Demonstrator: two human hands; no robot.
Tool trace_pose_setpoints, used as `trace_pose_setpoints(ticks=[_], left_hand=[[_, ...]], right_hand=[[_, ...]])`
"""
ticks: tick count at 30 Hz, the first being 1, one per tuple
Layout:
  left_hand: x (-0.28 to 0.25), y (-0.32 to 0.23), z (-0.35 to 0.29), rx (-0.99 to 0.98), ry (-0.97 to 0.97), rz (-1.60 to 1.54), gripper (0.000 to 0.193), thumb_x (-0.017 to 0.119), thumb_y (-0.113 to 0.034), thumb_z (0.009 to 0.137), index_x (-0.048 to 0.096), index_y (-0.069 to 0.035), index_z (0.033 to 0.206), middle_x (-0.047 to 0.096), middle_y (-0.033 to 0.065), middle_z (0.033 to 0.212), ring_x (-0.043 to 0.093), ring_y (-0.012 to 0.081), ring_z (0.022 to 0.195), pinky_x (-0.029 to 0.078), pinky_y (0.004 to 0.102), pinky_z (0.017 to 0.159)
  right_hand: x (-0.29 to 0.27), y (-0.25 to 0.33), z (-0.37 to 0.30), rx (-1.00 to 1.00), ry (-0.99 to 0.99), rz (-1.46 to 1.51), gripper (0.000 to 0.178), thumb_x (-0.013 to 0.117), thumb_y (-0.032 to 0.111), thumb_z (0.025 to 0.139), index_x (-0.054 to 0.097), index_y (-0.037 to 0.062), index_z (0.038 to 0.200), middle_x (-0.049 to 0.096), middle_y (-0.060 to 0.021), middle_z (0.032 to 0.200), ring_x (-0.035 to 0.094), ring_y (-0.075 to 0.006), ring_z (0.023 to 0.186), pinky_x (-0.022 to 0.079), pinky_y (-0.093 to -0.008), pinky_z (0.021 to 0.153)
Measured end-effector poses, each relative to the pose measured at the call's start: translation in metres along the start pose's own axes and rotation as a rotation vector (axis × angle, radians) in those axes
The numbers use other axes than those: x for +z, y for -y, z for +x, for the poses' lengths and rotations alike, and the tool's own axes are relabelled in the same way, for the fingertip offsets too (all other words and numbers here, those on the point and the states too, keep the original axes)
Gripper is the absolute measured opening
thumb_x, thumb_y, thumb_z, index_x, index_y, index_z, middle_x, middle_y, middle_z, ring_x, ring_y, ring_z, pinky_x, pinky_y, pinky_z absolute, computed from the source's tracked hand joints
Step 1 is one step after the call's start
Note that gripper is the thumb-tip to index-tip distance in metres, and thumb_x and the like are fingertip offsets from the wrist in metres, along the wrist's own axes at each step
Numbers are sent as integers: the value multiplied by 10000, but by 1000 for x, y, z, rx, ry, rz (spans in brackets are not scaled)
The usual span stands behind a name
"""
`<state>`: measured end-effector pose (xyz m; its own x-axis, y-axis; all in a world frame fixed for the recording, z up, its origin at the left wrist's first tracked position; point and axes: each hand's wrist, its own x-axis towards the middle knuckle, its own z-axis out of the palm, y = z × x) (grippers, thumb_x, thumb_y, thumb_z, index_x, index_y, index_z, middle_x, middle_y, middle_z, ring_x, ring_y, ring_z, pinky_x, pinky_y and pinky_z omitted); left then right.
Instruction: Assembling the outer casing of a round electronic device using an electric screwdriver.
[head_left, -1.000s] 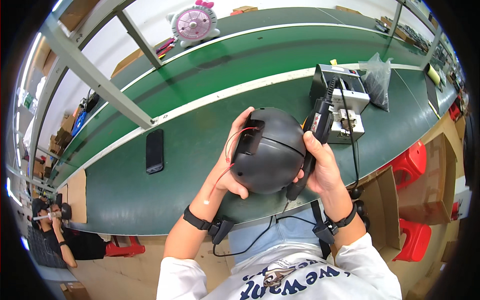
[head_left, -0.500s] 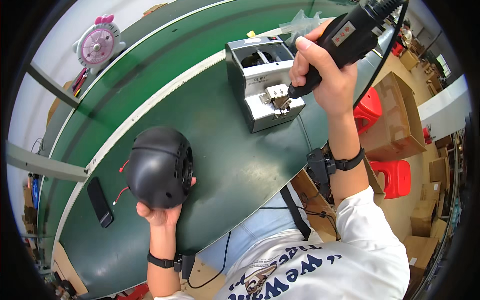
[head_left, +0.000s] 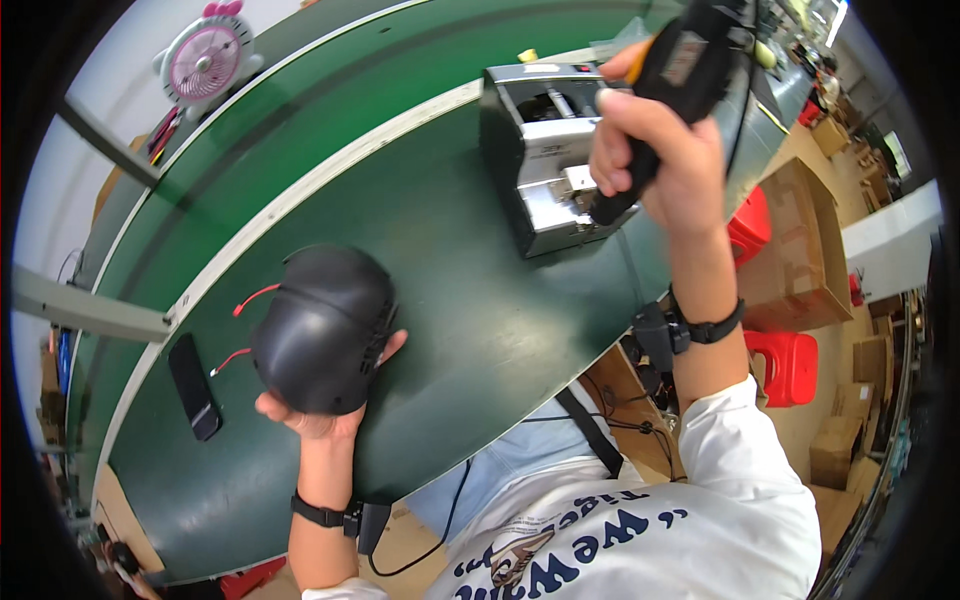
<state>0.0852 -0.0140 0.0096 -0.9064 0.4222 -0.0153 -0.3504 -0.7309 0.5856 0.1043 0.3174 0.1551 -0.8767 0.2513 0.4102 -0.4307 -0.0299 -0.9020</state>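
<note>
My left hand [head_left: 322,412] cups a rounded black plastic housing [head_left: 325,325] from beneath, its thumb along the right side. Two short red wires [head_left: 262,290] with small connectors stick out of the housing's left side. In my right hand [head_left: 665,150] is a black electric screwdriver [head_left: 690,65], held pointing down and left, its fingers wrapped round the lower body. The screwdriver's tip is at the front of a screw feeder [head_left: 535,150], a grey and black box machine; whether it touches is hidden by blur and my hand.
A black phone-like slab [head_left: 194,388] lies on the green bench [head_left: 450,290] at left. Behind stands a pink and white fan [head_left: 205,62]. A cable hangs from the screwdriver. Beyond the bench's right edge are a cardboard box [head_left: 800,250] and red stools [head_left: 785,368].
The housing has turned in my left hand, so its opening at the right shows less and the red wires show more. The view has shifted slightly; the screwdriver stays by the feeder's front.
</note>
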Motion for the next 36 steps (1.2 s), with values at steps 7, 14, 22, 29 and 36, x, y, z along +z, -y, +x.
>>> trace_pose_setpoints(ticks=[7, 14, 22, 29, 36], left_hand=[[10, -9, 2, -23, 51, -17, 1231, 822, -705, 564, 285, -168, 1533, 326, 157, 1555, 367, 444, 1400, 329, 767, 1067], [6, -20, 2, -9, 68, -45, 1237, 766, -779, 574, 272, -174, 1532, 348, 177, 1527, 408, 445, 1368, 416, 747, 1003], [-1, -19, 3, -25, 106, -170, 1244, 743, -794, 589, 242, -172, 1543, 328, 190, 1535, 403, 473, 1360, 436, 755, 968], [-1, -18, 3, -18, 101, -175, 1276, 725, -823, 585, 219, -164, 1553, 320, 198, 1540, 406, 489, 1354, 448, 757, 955], [-2, -16, 1, 32, 99, -284, 1250, 632, -930, 541, 271, -251, 1527, 397, 167, 1509, 493, 519, 1268, 505, 744, 875]], right_hand=[[62, 39, 13, -193, 593, 284, 317, 365, 163, 995, 396, 19, 1276, 463, -47, 710, 534, -177, 626, 569, -363, 612], [117, 29, 18, -160, 551, 461, 288, 454, 144, 967, 409, 13, 1220, 457, -51, 668, 509, -167, 540, 514, -337, 517], [123, 13, 19, -96, 579, 491, 287, 469, 139, 960, 410, 13, 1211, 455, -50, 661, 501, -166, 524, 501, -333, 502], [126, 4, 19, -55, 589, 485, 286, 481, 134, 954, 411, 12, 1203, 453, -50, 654, 493, -165, 510, 489, -330, 489], [148, -5, 26, -23, 622, 496, 286, 494, 130, 948, 413, 12, 1196, 452, -50, 647, 485, -163, 496, 477, -327, 476]])
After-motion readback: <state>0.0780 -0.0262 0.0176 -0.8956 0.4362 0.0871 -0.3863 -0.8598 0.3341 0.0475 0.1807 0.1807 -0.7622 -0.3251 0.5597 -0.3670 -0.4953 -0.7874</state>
